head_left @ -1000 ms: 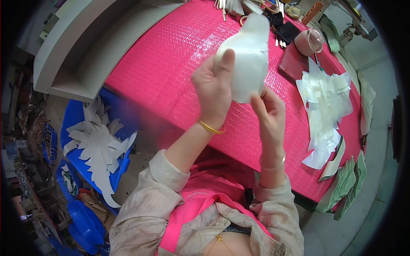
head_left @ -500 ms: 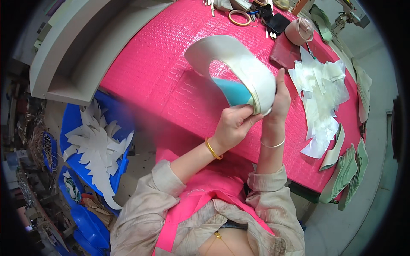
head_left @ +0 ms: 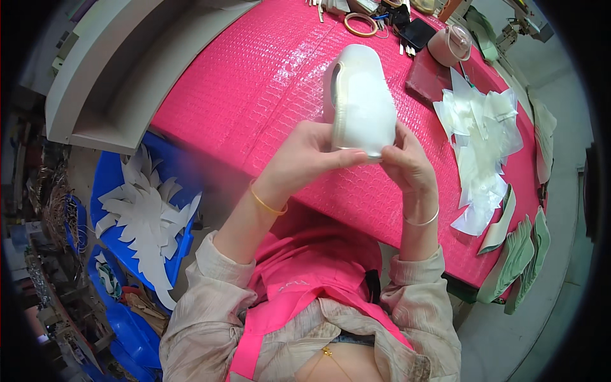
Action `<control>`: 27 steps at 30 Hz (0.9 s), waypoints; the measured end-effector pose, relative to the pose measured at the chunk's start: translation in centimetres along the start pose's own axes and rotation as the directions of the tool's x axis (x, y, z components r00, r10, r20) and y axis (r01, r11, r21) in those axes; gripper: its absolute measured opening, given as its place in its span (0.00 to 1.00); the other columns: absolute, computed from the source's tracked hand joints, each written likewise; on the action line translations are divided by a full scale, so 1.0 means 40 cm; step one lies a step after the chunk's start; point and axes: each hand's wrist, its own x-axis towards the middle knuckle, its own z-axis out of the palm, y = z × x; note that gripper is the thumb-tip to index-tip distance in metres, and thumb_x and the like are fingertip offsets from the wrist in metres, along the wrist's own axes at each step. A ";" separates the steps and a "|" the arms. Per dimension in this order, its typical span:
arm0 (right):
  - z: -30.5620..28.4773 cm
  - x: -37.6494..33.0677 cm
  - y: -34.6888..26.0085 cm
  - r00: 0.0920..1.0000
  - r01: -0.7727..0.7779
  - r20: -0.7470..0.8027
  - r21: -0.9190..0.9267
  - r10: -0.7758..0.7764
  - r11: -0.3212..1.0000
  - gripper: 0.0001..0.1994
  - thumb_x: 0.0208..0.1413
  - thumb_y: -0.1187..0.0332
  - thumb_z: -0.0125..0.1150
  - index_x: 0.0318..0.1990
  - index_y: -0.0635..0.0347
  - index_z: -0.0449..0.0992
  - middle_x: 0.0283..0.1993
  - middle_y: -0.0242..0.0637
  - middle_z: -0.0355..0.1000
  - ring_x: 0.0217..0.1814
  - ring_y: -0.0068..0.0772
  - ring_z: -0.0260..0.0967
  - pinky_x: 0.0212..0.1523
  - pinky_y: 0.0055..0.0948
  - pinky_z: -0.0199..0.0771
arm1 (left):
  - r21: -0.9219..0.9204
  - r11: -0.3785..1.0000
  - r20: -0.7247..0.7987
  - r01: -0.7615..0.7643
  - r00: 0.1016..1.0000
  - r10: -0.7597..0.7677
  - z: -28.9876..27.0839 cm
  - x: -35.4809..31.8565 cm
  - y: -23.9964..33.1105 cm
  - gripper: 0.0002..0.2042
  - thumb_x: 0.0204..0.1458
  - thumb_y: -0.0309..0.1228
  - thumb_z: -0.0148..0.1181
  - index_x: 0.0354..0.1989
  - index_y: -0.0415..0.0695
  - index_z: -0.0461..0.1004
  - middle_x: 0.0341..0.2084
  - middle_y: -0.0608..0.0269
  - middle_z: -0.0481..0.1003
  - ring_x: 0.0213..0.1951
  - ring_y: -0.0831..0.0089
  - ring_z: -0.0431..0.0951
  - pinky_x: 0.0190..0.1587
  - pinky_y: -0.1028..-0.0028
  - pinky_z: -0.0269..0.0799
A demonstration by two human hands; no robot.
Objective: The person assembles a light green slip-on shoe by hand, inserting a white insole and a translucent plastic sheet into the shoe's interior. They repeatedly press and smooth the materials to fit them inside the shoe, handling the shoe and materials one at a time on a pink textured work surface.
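Observation:
Both my hands hold a white shoe upper (head_left: 367, 105) above the pink table cover, its curved closed end pointing away from me. A pale stitched edge runs along its left side, beside the dark opening. My left hand (head_left: 310, 153) grips the near left corner, thumb lying along the lower edge and fingers partly hidden behind. At the near right corner, my right hand (head_left: 410, 159) pinches the same lower edge with its thumb, the other fingers behind the piece. The inside of the upper is mostly hidden from this angle.
A pile of translucent white sheets (head_left: 477, 140) lies on the right, with stacked pale green pieces (head_left: 509, 261) at the table edge. Farther back are a lidded white pot (head_left: 445, 48), a dark red box (head_left: 423, 79) and a tape roll (head_left: 361, 24). White cut pieces (head_left: 149, 216) fill a blue bin (head_left: 105, 172) at left.
The shoe upper has turned from side-on to end-on, hiding its blue inside. My left hand has moved left and up to its corner, and my right hand has shifted down to the lower edge.

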 end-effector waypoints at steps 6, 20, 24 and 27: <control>0.065 0.052 0.064 0.836 0.186 -0.192 -0.781 -0.513 0.595 0.12 0.43 0.72 0.65 0.36 0.63 0.74 0.27 0.34 0.73 0.26 0.22 0.69 0.26 0.23 0.68 | 0.669 0.743 -0.313 0.027 0.916 0.249 -0.021 0.022 -0.040 0.08 0.47 0.25 0.55 0.34 0.34 0.76 0.20 0.52 0.74 0.23 0.67 0.76 0.26 0.69 0.67; 0.085 0.078 0.039 0.717 0.188 0.261 -0.965 -0.647 -0.181 0.23 0.46 0.69 0.58 0.51 0.65 0.62 0.46 0.49 0.68 0.43 0.44 0.69 0.40 0.32 0.69 | 0.704 0.656 -0.616 0.272 0.694 0.373 -0.122 0.074 -0.116 0.44 0.51 0.48 0.50 0.59 0.24 0.34 0.53 0.29 0.48 0.56 0.37 0.50 0.57 0.55 0.49; -0.124 0.189 0.027 0.582 -0.041 0.276 -0.930 -0.765 -0.366 0.17 0.49 0.67 0.57 0.46 0.65 0.67 0.42 0.45 0.71 0.40 0.41 0.70 0.36 0.27 0.68 | 0.863 0.445 -0.481 0.239 0.654 0.584 -0.200 0.105 -0.176 0.37 0.56 0.46 0.39 0.60 0.26 0.35 0.46 0.32 0.61 0.49 0.39 0.61 0.51 0.56 0.57; -0.014 0.206 -0.006 0.815 0.107 -0.131 -0.923 -0.564 0.370 0.10 0.55 0.65 0.52 0.33 0.63 0.72 0.26 0.44 0.69 0.26 0.35 0.67 0.27 0.29 0.64 | 0.543 0.740 -0.746 0.396 0.632 0.209 -0.098 0.085 -0.043 0.31 0.57 0.48 0.38 0.56 0.29 0.52 0.28 0.40 0.71 0.34 0.43 0.71 0.41 0.57 0.65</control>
